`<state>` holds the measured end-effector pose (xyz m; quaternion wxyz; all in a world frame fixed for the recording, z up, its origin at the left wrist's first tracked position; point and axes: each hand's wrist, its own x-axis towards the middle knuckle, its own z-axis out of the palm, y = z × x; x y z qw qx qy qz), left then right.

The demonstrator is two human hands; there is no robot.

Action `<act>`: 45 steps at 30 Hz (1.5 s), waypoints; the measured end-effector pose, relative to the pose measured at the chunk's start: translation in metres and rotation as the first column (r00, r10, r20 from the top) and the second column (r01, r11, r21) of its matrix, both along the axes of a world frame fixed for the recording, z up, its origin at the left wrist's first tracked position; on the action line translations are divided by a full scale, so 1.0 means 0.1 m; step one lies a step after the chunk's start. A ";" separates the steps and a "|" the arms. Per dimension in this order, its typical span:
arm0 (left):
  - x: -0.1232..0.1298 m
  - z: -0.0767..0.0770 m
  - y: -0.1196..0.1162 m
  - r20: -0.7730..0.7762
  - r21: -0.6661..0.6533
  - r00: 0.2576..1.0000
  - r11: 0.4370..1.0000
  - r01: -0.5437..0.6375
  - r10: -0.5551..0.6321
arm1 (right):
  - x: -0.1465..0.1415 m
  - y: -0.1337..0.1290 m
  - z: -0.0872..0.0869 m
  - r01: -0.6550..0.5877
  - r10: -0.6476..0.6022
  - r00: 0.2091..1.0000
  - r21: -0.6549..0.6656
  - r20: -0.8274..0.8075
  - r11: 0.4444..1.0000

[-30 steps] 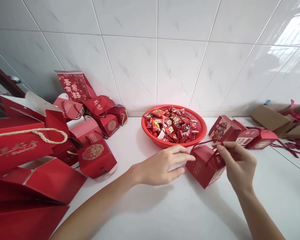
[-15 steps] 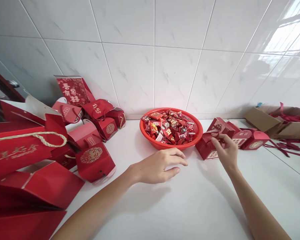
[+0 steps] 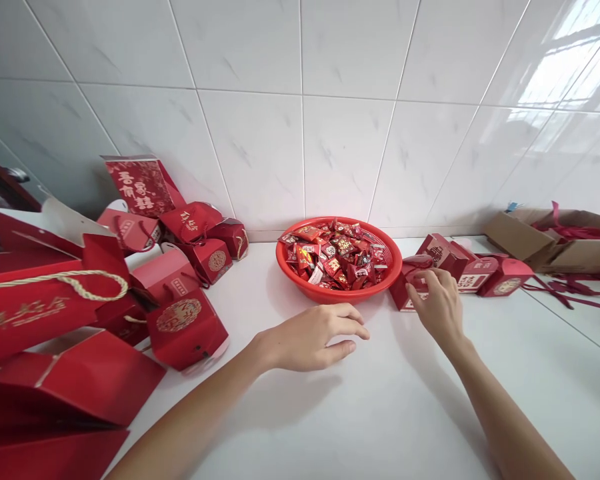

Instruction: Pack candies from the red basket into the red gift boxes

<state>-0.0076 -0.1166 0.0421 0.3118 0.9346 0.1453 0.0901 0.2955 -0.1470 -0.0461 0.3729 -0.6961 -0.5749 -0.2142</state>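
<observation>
I am positioning my left hand (image 3: 313, 339), spread, before the red basket (image 3: 325, 293) and my right hand (image 3: 437, 303) at the box (image 3: 401, 297) right of it, grip undeterminable.

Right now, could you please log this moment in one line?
left hand: empty, above table | right hand: at red gift box | red basket: holding wrapped sweets

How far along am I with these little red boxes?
Looks done: the closed red cardboard boxes right of the round red plastic basket. In hand: a small red cardboard box beside the basket, with your right hand at its top; your left hand is empty. Probably remaining: the red cardboard pile at left, some flaps open, and the wrapped candies in the basket. Box contents aren't visible.
</observation>
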 end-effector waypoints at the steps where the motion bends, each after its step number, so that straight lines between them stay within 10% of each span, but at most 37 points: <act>1: 0.00 0.00 0.00 -0.004 -0.002 1.000 1.000 0.002 -0.002 | 0.02 0.05 -0.02 -0.015 0.015 0.999 0.017 0.028 1.000; 15: 0.01 -0.02 0.02 -0.047 0.008 0.998 0.999 0.035 -0.034 | -0.01 0.26 -0.20 -0.182 0.139 0.945 0.123 0.297 0.976; 28: -0.09 0.06 0.06 0.002 0.008 1.000 1.000 0.020 -0.020 | -0.04 0.21 -0.35 0.234 -0.187 0.877 -0.053 0.443 0.971; 34: -0.22 0.20 0.12 0.088 0.064 0.996 0.998 -0.021 0.015 | 0.07 0.12 -0.39 0.172 -0.151 0.921 -0.029 0.359 0.985; 41: -0.62 0.52 0.22 0.280 0.170 0.924 0.934 -0.316 0.261 | -0.04 0.15 -0.31 -0.154 0.063 0.938 0.247 0.342 0.957; 45: -1.00 0.68 0.30 0.416 0.196 0.738 0.740 -0.643 0.531 | -0.21 0.08 -0.14 -0.289 0.177 0.923 0.311 0.343 0.905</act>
